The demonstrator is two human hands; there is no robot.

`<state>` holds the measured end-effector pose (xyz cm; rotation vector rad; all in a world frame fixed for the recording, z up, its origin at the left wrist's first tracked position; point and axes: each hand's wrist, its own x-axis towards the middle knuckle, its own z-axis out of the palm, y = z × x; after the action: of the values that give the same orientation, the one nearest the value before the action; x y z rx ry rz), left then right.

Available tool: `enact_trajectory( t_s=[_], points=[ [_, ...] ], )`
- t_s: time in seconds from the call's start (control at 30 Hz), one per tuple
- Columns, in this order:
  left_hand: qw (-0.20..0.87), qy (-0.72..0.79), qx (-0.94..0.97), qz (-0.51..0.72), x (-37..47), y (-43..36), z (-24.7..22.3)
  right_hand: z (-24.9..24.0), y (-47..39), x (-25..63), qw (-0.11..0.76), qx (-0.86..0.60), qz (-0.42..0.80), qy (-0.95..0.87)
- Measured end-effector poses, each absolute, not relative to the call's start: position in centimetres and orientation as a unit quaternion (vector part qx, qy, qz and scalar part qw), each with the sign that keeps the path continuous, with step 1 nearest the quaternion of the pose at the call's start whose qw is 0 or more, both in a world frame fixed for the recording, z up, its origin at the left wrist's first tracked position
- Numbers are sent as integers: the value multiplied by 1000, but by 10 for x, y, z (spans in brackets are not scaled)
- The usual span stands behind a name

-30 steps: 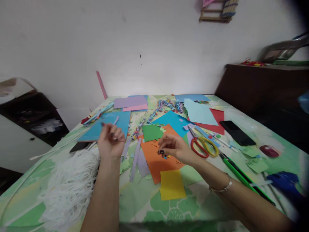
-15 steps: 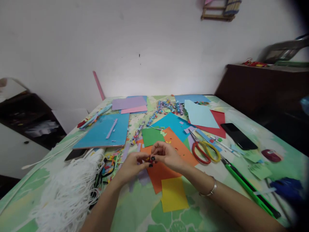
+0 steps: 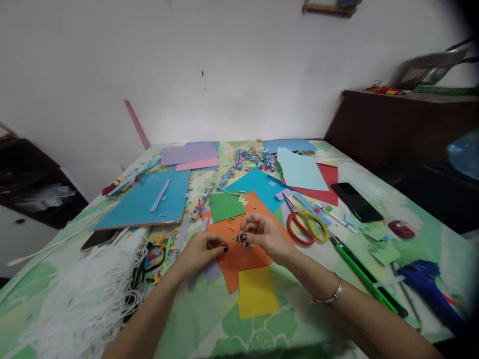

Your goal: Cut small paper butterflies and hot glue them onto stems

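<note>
Over the orange paper [image 3: 258, 258], my left hand [image 3: 201, 253] and my right hand [image 3: 263, 235] are held a short gap apart. The left fingers are curled in a pinch at the thumb; anything between them is too small to see. My right thumb and index finger are pinched, and whatever they may hold is hidden. Small bits of coloured paper lie on the orange sheet between the hands. A green paper [image 3: 226, 206] rests just beyond, and a yellow paper square [image 3: 258, 294] lies nearer to me.
Scissors [image 3: 303, 222], a green cutter [image 3: 368, 276], a black phone [image 3: 356, 202] and a blue glue gun [image 3: 430, 289] lie to the right. On the left are a heap of white string [image 3: 86, 289] and a blue board [image 3: 149, 199]. Rolled-paper strands [image 3: 224, 178] lie toward the back.
My hands were together at the fingertips and have drawn apart, the left one moving leftward. The whole view has shifted slightly, so more of the blue glue gun shows.
</note>
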<state>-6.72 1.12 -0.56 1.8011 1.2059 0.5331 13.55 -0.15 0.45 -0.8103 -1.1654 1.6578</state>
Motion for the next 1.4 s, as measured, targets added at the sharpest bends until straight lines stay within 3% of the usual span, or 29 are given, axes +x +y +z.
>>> enact_trajectory(
  t_s=[0.2,0.43,0.57,0.63,0.9,1.03,1.4],
  points=[
    [409,491,732,238,-76,33,-15,-1,-4,141,509,-321,684,-413],
    [337,519,716,322,-77,26,10,-1,-11,143,521,-317,697,-377],
    [458,464,702,288,-53,-9,23,2,-17,139,513,-292,728,-348],
    [454,453,709,294,-40,-27,27,4,-22,137,502,-281,743,-341],
    [231,382,832,328,-29,-73,15,-6,-72,136,480,-284,746,-364],
    [259,336,835,350,-29,-83,4,-12,-92,140,481,-289,758,-332],
    [394,389,750,363,-43,-84,15,-16,-100,161,497,-358,696,-375]
  ],
)
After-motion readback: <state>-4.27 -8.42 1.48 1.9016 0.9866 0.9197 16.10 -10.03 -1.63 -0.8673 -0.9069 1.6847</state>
